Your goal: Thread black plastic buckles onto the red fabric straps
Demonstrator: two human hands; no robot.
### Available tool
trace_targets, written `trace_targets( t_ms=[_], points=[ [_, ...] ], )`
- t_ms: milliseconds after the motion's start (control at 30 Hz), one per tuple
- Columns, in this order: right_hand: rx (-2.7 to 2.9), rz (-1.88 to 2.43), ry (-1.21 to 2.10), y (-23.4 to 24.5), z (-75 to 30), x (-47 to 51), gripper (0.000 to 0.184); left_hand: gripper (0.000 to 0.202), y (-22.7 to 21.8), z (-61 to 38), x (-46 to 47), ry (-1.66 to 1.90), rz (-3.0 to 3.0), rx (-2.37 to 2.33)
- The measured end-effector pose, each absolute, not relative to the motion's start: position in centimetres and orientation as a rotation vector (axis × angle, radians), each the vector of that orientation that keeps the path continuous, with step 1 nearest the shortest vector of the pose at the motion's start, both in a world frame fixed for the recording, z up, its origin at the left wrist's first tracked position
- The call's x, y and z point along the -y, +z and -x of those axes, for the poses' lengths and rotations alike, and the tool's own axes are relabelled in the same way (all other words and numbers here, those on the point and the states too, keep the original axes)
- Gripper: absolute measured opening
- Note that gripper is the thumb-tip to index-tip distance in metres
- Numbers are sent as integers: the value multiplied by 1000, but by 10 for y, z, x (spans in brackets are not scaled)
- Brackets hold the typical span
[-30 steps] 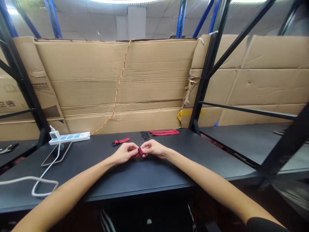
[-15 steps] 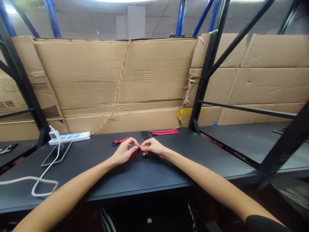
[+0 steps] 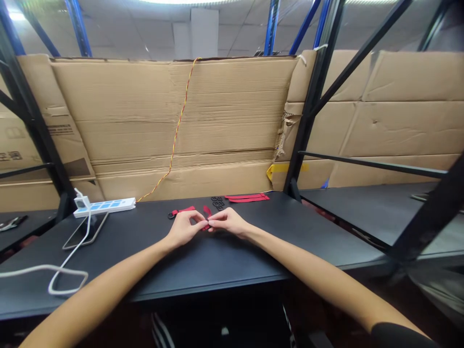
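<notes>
You wear a black sleeve (image 3: 398, 333) on your right arm (image 3: 308, 261), its plain edge curving round it. Your left arm (image 3: 105, 275) shows bare, as do your left grip (image 3: 185, 227) and right grip (image 3: 229, 222). Your dark lower clothing (image 3: 197, 326) carries white stripes (image 3: 163, 332) on the left, thinner white marks (image 3: 288, 324) on the right and a small pale patch (image 3: 224, 331) between.

Cardboard panels (image 3: 232, 106) behind black tabletop (image 3: 181, 278); blue posts (image 3: 271, 29) beyond; bright ceiling light (image 3: 188, 1).
</notes>
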State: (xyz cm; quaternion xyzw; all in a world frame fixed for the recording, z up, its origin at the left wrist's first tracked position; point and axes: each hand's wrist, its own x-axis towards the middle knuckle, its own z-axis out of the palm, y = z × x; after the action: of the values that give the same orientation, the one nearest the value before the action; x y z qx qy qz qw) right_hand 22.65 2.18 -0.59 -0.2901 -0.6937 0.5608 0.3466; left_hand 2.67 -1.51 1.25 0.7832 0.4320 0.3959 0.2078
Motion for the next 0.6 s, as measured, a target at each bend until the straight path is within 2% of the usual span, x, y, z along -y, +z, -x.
trace_targets(
  t_ms=[367, 533, 600],
  points=[
    [1758, 721, 1590, -3, -227, -18, 36, 21, 14, -30, 21, 1079, -2112, -1023],
    [1643, 773, 1542, -1, -227, -18, 33, 40, 17, -30, 22, 1134, -2287, -950],
    [1651, 771, 1564, -1, -227, -18, 33, 35, 16, -29, 22, 1134, -2356, -906]
  ],
)
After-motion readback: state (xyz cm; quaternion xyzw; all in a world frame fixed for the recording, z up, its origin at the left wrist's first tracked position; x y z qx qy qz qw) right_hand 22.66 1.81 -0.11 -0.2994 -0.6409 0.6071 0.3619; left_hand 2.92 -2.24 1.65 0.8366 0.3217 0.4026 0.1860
